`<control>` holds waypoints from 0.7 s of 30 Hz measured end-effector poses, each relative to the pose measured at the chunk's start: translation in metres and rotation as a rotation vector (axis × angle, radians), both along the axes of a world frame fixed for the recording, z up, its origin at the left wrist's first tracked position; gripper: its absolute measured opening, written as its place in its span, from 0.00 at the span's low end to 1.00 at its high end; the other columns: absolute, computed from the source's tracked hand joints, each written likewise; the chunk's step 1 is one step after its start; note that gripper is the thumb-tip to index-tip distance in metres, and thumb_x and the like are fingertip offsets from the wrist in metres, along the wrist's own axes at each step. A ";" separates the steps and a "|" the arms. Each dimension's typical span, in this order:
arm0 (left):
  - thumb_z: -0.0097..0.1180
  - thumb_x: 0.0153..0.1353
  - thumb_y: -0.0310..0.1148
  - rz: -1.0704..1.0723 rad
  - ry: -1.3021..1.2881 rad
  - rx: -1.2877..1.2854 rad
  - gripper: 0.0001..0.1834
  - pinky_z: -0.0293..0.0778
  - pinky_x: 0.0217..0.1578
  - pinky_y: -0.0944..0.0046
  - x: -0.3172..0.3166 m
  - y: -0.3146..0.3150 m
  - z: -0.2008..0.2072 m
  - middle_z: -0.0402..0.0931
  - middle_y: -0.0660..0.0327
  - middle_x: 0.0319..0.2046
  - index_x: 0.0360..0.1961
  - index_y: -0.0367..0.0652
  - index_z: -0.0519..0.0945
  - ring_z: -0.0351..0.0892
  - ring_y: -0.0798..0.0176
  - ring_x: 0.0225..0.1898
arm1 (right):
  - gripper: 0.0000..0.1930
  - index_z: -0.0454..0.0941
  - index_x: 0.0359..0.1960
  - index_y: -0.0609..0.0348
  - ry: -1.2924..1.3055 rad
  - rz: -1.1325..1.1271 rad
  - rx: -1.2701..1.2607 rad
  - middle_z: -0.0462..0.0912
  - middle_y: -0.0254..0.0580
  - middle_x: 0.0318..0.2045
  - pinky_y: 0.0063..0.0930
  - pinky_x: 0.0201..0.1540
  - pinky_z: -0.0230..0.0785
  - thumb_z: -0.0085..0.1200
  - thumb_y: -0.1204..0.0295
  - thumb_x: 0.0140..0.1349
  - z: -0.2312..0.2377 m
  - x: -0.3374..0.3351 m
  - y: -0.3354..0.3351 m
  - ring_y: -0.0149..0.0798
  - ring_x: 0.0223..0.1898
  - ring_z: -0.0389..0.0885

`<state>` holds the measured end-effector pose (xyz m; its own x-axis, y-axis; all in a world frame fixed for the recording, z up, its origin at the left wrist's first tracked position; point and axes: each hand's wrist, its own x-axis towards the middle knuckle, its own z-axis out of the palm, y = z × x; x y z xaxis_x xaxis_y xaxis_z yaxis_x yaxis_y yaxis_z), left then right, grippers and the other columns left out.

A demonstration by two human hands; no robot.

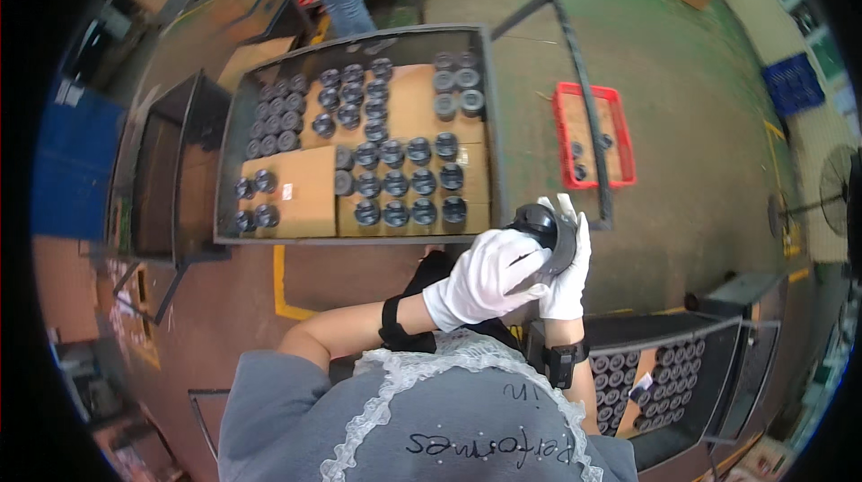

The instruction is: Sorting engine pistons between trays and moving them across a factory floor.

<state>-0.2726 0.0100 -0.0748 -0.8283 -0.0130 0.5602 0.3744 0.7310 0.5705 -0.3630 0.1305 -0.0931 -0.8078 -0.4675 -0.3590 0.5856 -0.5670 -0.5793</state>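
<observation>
1. The left hand (492, 271), in a white glove, is closed against the near side of a dark round part (536, 224); a firm, even grip probably suits its smooth curve.
2. The right hand (572, 275), also gloved, cups its right side with fingers extended; supporting the weight there should free the left for turning.
3. The part is between both hands, just beside the near right corner of the metal bin (359, 240); whether it is one piece or two stacked cannot be told. Holding it clear of that hard rim seems wise.
4. Inside, similar dark parts (395, 183) stand in rows on cardboard (310, 168); sleeves should stay off them.
5. Beyond the bin's right side, a red crate (560, 127) holds a few parts.
</observation>
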 end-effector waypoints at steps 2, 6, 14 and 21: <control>0.67 0.52 0.37 0.044 -0.088 0.141 0.20 0.74 0.43 0.51 -0.002 -0.030 -0.031 0.76 0.51 0.40 0.43 0.36 0.79 0.77 0.45 0.43 | 0.26 0.65 0.65 0.55 -0.051 0.003 0.078 0.76 0.46 0.57 0.39 0.60 0.69 0.41 0.52 0.73 -0.030 -0.003 -0.033 0.43 0.57 0.75; 0.61 0.59 0.35 0.079 -0.426 0.335 0.14 0.75 0.42 0.53 -0.017 -0.113 -0.089 0.78 0.48 0.39 0.42 0.37 0.79 0.78 0.44 0.42 | 0.27 0.66 0.65 0.56 -0.123 0.128 0.230 0.75 0.43 0.56 0.35 0.61 0.66 0.45 0.52 0.73 -0.080 -0.018 -0.095 0.37 0.57 0.74; 0.53 0.61 0.40 0.170 -0.977 0.048 0.14 0.74 0.44 0.45 -0.092 -0.311 -0.243 0.79 0.43 0.36 0.39 0.40 0.81 0.79 0.39 0.40 | 0.28 0.65 0.66 0.60 0.980 0.171 1.710 0.66 0.56 0.66 0.45 0.71 0.52 0.54 0.63 0.66 -0.124 -0.132 -0.124 0.54 0.68 0.61; 0.53 0.59 0.34 0.358 -1.095 -0.037 0.11 0.77 0.44 0.45 -0.186 -0.434 -0.357 0.81 0.41 0.35 0.38 0.42 0.83 0.81 0.38 0.40 | 0.29 0.67 0.64 0.65 0.906 -0.135 2.238 0.72 0.59 0.60 0.44 0.67 0.59 0.55 0.61 0.66 -0.130 -0.218 -0.003 0.57 0.63 0.69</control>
<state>-0.4585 -0.4244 -0.4315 -0.8229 -0.3439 -0.4522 -0.5408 0.7183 0.4377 -0.5807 0.1276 -0.2235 -0.9625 0.0084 0.2710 -0.0177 0.9955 -0.0935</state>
